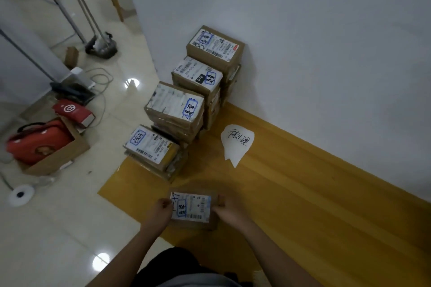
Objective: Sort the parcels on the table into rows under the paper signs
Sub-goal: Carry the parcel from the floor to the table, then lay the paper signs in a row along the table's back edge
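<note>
At the near edge of the yellow wooden table point(303, 193), a small cardboard parcel point(193, 208) with a white shipping label on top is held between both hands. The left hand point(161, 211) grips its left end, fingers curled over the label's edge, and the right hand point(227, 208) clasps its right end, thumb on top. Whether the parcel rests on the table or is lifted just above it cannot be told.

Beyond it, a row of four parcel stacks runs from near left to far right toward the white wall point(303, 30). The nearest stack point(151, 149) sits at the table's left edge, topped by a box with a label and yellow tape. The second stack point(175, 109) is taller and touches it. The third stack point(198, 81) and the farthest stack point(214, 49) stand higher, the last against the wall. Each top label bears blue handwriting.

To the right of the row, a torn white paper sign point(236, 143) with handwritten characters lies flat on the table, apart from the stacks. On the tiled floor point(58, 228) at the left stands an open cardboard box point(58, 158) holding a red bag point(37, 142).
</note>
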